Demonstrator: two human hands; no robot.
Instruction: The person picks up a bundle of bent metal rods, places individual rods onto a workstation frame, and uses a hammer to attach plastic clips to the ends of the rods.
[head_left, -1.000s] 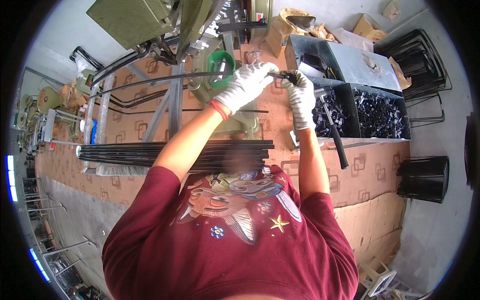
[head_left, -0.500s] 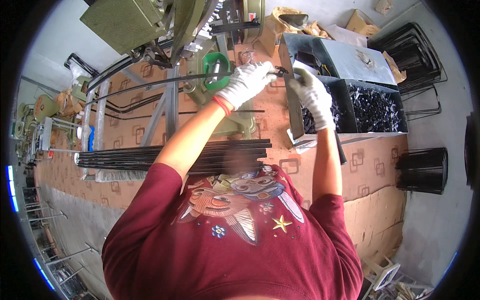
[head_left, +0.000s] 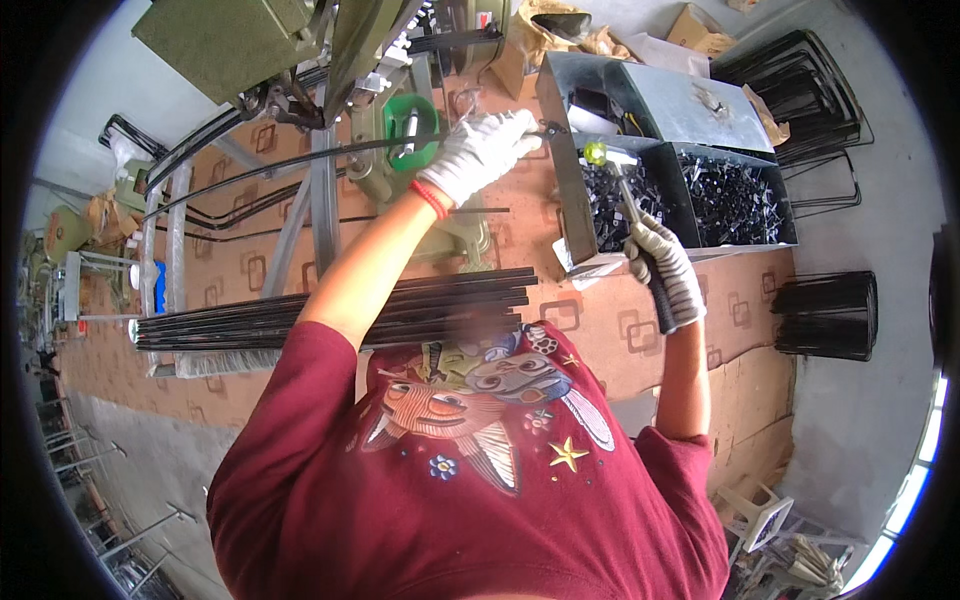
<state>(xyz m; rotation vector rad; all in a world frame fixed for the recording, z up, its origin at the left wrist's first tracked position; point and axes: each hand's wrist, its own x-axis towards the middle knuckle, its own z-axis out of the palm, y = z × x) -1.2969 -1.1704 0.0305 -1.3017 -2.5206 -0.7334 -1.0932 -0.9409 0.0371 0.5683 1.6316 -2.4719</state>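
My left hand (head_left: pixel 487 155), in a white knitted glove, is closed round a long thin black rod (head_left: pixel 330 158) near its right end. A small black fitting (head_left: pixel 551 130) sits at that end, just past my fingers. My right hand (head_left: pixel 668 272), gloved too, grips the black handle of a mallet (head_left: pixel 628 192). Its metal shaft points up and away from me, and its head has a yellow-green face. That head is over the near left compartment of a metal parts box (head_left: pixel 690 165), apart from the fitting.
Small black parts (head_left: pixel 728 200) fill the box's near compartments. A bundle of black rods (head_left: pixel 330 310) lies across a metal frame before me. Green machines (head_left: pixel 230 45) stand at the far left, with a green container (head_left: pixel 425 150) beyond the rod. Bent black frames (head_left: pixel 825 315) are stacked at right.
My right hand has drawn back from the rod's end and now grips lower on the mallet handle, its head in plain sight. My left hand keeps hold of the rod; the whole view has shifted slightly.
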